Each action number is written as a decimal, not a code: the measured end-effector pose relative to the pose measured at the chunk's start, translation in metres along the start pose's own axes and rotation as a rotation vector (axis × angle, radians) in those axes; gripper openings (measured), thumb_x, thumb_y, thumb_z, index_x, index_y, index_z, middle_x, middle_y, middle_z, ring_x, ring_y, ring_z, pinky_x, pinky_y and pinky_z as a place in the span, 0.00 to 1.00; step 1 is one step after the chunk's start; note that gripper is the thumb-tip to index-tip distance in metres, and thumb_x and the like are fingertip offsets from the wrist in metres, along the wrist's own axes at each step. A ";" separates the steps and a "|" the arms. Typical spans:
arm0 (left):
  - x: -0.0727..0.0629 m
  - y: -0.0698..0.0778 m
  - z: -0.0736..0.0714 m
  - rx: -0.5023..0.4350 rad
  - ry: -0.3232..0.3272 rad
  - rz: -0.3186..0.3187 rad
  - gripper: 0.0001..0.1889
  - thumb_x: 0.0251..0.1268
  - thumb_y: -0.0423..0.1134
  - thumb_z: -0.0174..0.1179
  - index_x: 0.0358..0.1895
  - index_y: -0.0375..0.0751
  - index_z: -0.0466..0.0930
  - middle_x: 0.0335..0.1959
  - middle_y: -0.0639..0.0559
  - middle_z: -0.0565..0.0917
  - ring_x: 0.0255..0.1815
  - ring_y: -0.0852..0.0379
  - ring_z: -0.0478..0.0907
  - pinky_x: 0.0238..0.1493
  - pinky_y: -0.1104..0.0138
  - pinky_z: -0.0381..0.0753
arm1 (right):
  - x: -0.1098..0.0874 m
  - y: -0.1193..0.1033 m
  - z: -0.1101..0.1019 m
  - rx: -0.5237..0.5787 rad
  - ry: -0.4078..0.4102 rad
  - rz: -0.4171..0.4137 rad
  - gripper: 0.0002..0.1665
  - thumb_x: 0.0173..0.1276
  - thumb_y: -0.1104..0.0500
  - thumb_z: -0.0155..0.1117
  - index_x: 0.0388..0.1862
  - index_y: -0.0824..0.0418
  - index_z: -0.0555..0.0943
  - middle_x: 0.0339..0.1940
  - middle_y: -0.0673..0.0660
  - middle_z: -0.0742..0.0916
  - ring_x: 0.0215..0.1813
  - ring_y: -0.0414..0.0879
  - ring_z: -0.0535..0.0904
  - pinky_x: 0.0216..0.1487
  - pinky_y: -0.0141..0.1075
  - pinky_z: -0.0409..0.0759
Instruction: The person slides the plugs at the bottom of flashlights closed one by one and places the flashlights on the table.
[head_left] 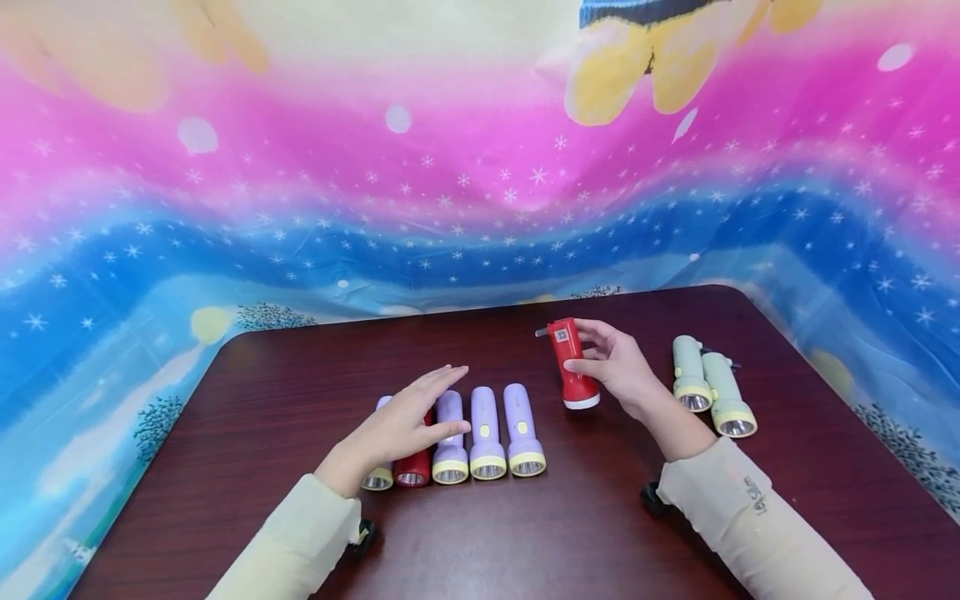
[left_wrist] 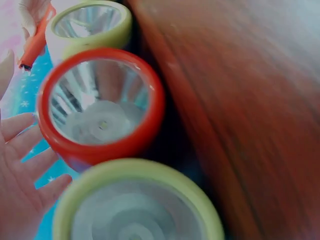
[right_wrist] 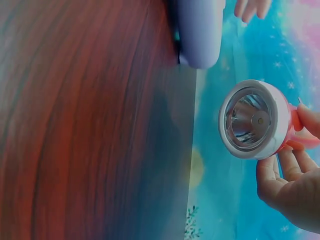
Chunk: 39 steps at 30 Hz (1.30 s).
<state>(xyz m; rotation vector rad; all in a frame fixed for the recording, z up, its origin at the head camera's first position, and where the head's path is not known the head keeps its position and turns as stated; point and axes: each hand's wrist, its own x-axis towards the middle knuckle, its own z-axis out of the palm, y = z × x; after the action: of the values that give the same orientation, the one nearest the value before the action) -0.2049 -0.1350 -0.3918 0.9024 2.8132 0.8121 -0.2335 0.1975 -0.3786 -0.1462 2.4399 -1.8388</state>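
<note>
Red torch (head_left: 576, 367): white rim, square label, gripped in the right hand (head_left: 618, 362) over the table (head_left: 525, 542), towards its far edge. Left hand (head_left: 405, 421), fingers extended, partly obscures another red torch (head_left: 412, 473) among purple torches (head_left: 488, 433). Two green torches (head_left: 729, 396) lie near the right edge.

Red, white-rimmed flashlight (head_left: 572, 362) is being held in the right hand (head_left: 617, 367), lens facing the near side. To its left, four lavender, yellow-rimmed flashlights (head_left: 485, 417) are lying side by side, lenses likewise facing near; a red-rimmed flashlight (head_left: 412, 468) is lying among them, second from left, partly hidden.
</note>
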 end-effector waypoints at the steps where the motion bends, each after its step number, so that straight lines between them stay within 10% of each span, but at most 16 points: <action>1: 0.001 0.001 0.000 -0.012 0.021 0.005 0.42 0.64 0.62 0.61 0.79 0.57 0.56 0.79 0.52 0.61 0.80 0.49 0.56 0.75 0.46 0.63 | -0.001 -0.001 0.002 0.007 -0.005 0.000 0.41 0.67 0.66 0.66 0.77 0.59 0.63 0.67 0.67 0.75 0.55 0.55 0.79 0.50 0.40 0.85; 16: 0.023 0.018 0.003 -0.143 0.352 0.049 0.31 0.69 0.51 0.62 0.73 0.51 0.66 0.71 0.51 0.72 0.73 0.52 0.69 0.68 0.51 0.74 | -0.005 -0.016 0.024 0.111 -0.004 -0.009 0.40 0.68 0.66 0.66 0.76 0.59 0.63 0.67 0.67 0.75 0.54 0.53 0.79 0.57 0.46 0.83; 39: 0.055 0.055 0.005 -0.404 0.420 0.107 0.28 0.69 0.45 0.63 0.71 0.50 0.69 0.68 0.53 0.76 0.68 0.52 0.73 0.63 0.48 0.78 | -0.010 -0.027 0.052 0.214 -0.029 -0.050 0.39 0.67 0.67 0.66 0.75 0.58 0.65 0.65 0.66 0.77 0.50 0.46 0.82 0.55 0.40 0.84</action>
<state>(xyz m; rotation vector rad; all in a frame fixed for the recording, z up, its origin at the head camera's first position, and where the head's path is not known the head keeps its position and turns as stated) -0.2205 -0.0645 -0.3636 0.9023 2.7606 1.6859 -0.2167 0.1421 -0.3670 -0.2185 2.2211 -2.0879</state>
